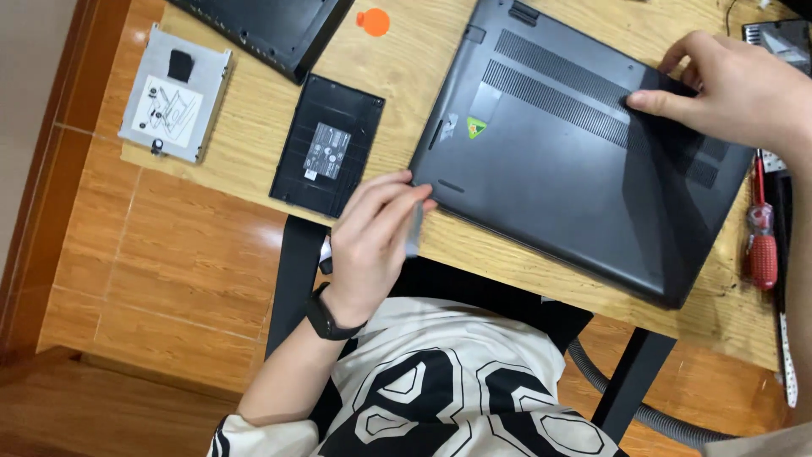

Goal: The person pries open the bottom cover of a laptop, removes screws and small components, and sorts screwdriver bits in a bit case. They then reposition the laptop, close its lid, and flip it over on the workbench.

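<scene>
1. Wooden desk top (254, 110) carries the work, with orange-brown floor tiles beyond its edge and a grey hose on the floor.
2. An upturned dark grey laptop (558, 161) lies base-up between the two hands, its vent slots showing.
3. The left hand (372, 245) grips a thin grey pry tool (414, 230) at the laptop's near corner, touching the seam.
4. The right hand (736, 89) lies unclenched on the base cover near the far edge, fingers spread and pressing down.
5. Just beyond the left hand sits a black battery pack (328, 145); further off lie a silver drive caddy (173, 93) and an orange pick (373, 21).
6. A red-handled screwdriver (762, 245) rests below the right hand.
7. The cover looks stiff but thin and smooth, likely brittle at its clips; the edges and corners seem the safest hold.
</scene>
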